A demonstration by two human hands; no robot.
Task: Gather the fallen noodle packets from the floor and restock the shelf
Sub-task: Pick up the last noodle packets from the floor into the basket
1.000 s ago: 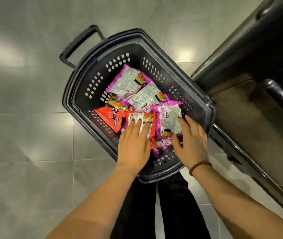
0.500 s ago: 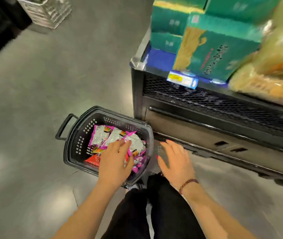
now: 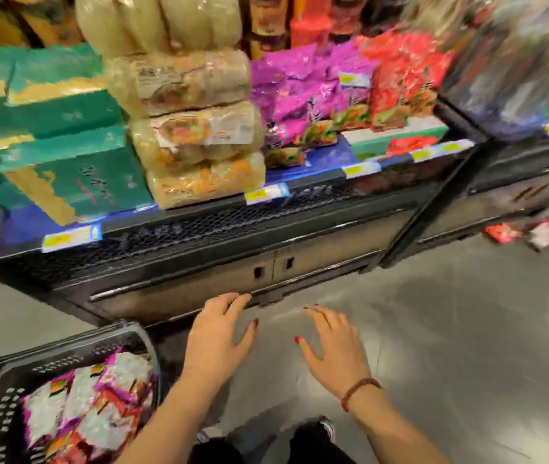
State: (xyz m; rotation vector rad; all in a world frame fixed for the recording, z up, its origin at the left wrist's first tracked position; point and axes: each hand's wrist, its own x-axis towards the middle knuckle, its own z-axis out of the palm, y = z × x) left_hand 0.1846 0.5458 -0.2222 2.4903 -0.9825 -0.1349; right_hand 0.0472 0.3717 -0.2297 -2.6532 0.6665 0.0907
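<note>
Nearest, at 6 o'clock: left hand [image 3: 216,343] and right hand [image 3: 333,358], both palm-down over the floor [image 3: 450,329], fingers spread and relaxed, holding nothing; bead bracelet [image 3: 360,390] on the right wrist. At 7 o'clock, just beside the left forearm: dark plastic basket [image 3: 65,349], loaded with gathered noodle packets [image 3: 99,403] in purple, silver and red, heaped loose. At 2 o'clock, well apart from both hands: a few fallen packets [image 3: 547,234] on the floor near the base of the neighbouring unit; blurred, count not readable. At 12 o'clock, farthest: shelf [image 3: 323,160], with purple packets [image 3: 299,95] and red packets [image 3: 403,82] stacked toward 1 o'clock, clear-wrapped bundles [image 3: 196,128] at 12, green boxes [image 3: 65,128] at 10. Handling, as judged: light, soft film pouches, probably around a brittle noodle block; slippery skin, easily crushed. Take hold across the flat faces, thumb above and fingers below, or pinch the crimped end seam; avoid squeezing the middle. Expect stacked packets to slide; carry few at once. Clear the floor at 2 o'clock before restocking from the basket.
</note>
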